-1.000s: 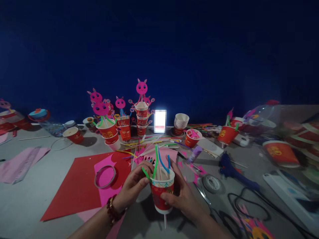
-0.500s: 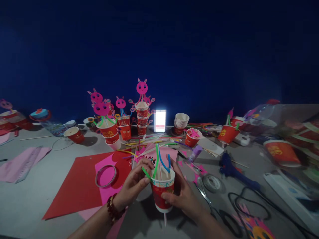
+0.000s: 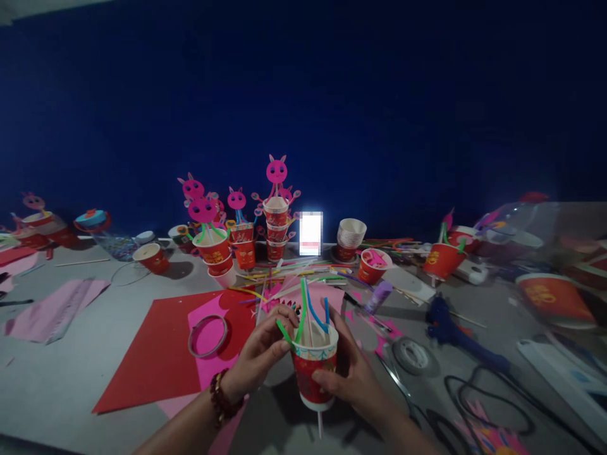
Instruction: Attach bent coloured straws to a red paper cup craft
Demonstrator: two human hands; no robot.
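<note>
A red paper cup [image 3: 313,373] with a white rim is held upright above the table, low in the middle of the view. My right hand [image 3: 351,373] wraps round its right side, thumb across the front. At the cup's left rim is my left hand [image 3: 265,344], its thumb and fingers closed by a green pipe cleaner [image 3: 284,332] that bends out over the edge. Another green stem [image 3: 302,309] and blue ones [image 3: 315,311] rise from inside. A thin pale stick [image 3: 320,423] pokes out below the cup.
Red card [image 3: 156,354] and a tape ring [image 3: 207,335] lie left. Stacked cups with pink faces [image 3: 276,171] stand behind. On the right are scissors [image 3: 398,379], a tape roll [image 3: 412,355], a blue glue gun [image 3: 465,338] and a black cord [image 3: 493,392].
The whole scene has shifted slightly right in the view. Both hands keep about the same hold on the cup.
</note>
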